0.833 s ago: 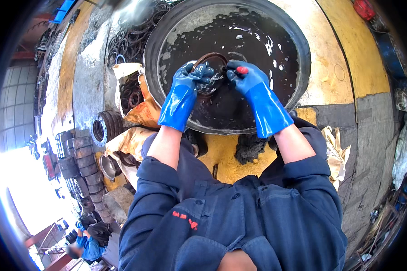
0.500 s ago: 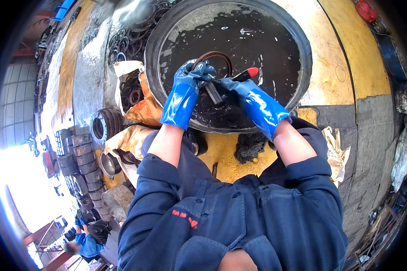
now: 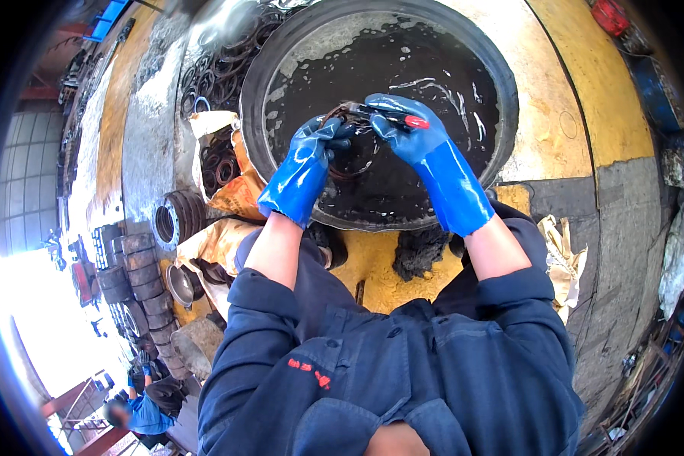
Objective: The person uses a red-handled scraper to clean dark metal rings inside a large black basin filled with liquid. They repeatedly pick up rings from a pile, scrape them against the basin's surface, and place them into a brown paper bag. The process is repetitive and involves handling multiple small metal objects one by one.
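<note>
1 ring (image 3: 331, 115), brown, upper centre of frame, over basin (image 3: 252, 106) of dark liquid. left hand (image 3: 314, 142), blue-gloved: fingers closed on the ring's left side. right hand (image 3: 420, 141), blue-gloved: closed round 1 tool (image 3: 416, 121), red-tipped; its far end at the ring, contact unclear. 1 sack (image 3: 237, 191), open, left of centre. 1 co-worker (image 3: 150, 416), blue top, lower left.

You wear glossy blue gloves (image 3: 433, 161), a navy buttoned jacket (image 3: 387, 365) with rolled sleeves (image 3: 517, 283), and red chest marks (image 3: 322, 379), probably stitched.
</note>
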Demonstrator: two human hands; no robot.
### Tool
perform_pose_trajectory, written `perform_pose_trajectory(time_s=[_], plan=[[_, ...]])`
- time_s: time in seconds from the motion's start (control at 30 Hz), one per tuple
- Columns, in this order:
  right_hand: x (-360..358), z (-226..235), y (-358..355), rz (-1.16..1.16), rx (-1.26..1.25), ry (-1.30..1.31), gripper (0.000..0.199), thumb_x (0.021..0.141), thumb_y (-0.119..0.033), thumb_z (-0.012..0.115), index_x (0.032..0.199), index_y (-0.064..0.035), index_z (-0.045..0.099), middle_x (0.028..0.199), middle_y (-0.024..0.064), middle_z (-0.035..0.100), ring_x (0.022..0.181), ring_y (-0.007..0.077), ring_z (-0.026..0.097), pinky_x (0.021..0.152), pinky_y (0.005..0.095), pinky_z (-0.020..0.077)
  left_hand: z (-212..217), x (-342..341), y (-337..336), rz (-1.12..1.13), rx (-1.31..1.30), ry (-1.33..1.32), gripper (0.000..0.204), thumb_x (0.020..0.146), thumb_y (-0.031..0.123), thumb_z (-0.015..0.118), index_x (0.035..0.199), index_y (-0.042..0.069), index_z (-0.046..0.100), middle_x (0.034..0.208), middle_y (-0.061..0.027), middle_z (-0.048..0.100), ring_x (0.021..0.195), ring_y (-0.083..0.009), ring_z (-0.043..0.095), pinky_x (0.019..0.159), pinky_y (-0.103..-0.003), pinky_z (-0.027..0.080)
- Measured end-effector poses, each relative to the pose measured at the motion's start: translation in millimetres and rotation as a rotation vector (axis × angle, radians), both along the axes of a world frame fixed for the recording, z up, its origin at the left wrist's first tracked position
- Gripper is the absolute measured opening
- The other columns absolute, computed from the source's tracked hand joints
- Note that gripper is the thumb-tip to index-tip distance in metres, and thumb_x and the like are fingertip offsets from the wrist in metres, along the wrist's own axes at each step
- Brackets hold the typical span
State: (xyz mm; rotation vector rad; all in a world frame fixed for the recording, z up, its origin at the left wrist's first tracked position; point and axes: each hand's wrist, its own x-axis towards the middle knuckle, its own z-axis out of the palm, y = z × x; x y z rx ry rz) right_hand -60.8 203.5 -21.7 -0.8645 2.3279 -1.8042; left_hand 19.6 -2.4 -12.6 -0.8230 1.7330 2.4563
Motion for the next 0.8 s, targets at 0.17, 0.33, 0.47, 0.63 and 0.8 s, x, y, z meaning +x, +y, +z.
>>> perform_pose_trajectory(time_s=[0.17, 0.33, 0.47, 0.63, 0.8], plan=[[-2, -6, 11, -0.161, 0.042, -0.329, 0.025, 0.092, -0.021, 0.072, 0.114, -0.0091, 0.075, 0.104, 0.0097, 0.076, 0.093, 0.0188, 0.072, 0.084, 0.0329, 0.0557, -5, -1, -10, 0.020, 0.040, 0.073, 0.024, 0.097, 0.006, 0.062, 0.118, -0.004, 0.064, 0.105, -0.0179, 0.074, 0.084, -0.0232, 0.072, 0.070, -0.029, 0.057], [-5, -18, 14, -0.033, 0.188, -0.654, 0.026, 0.095, -0.021, 0.071, 0.114, -0.0034, 0.073, 0.102, 0.0055, 0.075, 0.094, 0.0139, 0.068, 0.088, 0.0300, 0.0521, 8, -5, -6, 0.086, 0.006, 0.084, 0.025, 0.099, 0.014, 0.064, 0.120, 0.000, 0.066, 0.102, -0.0141, 0.076, 0.075, -0.0178, 0.070, 0.061, -0.025, 0.051], [1, -28, 5, 0.056, 0.042, -0.842, 0.029, 0.094, -0.028, 0.071, 0.112, -0.0052, 0.074, 0.099, 0.0079, 0.075, 0.093, 0.0167, 0.069, 0.086, 0.0317, 0.0529, 3, -5, -9, 0.030, -0.097, 0.131, 0.026, 0.100, 0.019, 0.064, 0.120, 0.004, 0.069, 0.101, -0.0111, 0.077, 0.072, -0.0141, 0.069, 0.059, -0.023, 0.047], [-4, -30, 13, 0.031, 0.024, -0.789, 0.033, 0.093, -0.033, 0.070, 0.111, -0.0067, 0.075, 0.099, 0.0110, 0.076, 0.094, 0.0201, 0.071, 0.086, 0.0337, 0.0536, 2, -7, -12, 0.055, -0.113, 0.248, 0.028, 0.099, 0.021, 0.066, 0.121, 0.004, 0.068, 0.106, -0.0135, 0.076, 0.086, -0.0209, 0.074, 0.065, -0.026, 0.049], [2, 8, 17, -0.116, 0.389, -0.640, 0.032, 0.095, -0.029, 0.072, 0.113, -0.0028, 0.074, 0.098, 0.0078, 0.075, 0.089, 0.0134, 0.068, 0.081, 0.0296, 0.0531, 1, -7, -35, 0.126, 0.168, 0.259, 0.028, 0.099, 0.024, 0.066, 0.121, 0.006, 0.067, 0.111, -0.0130, 0.075, 0.092, -0.0244, 0.073, 0.070, -0.030, 0.052]])
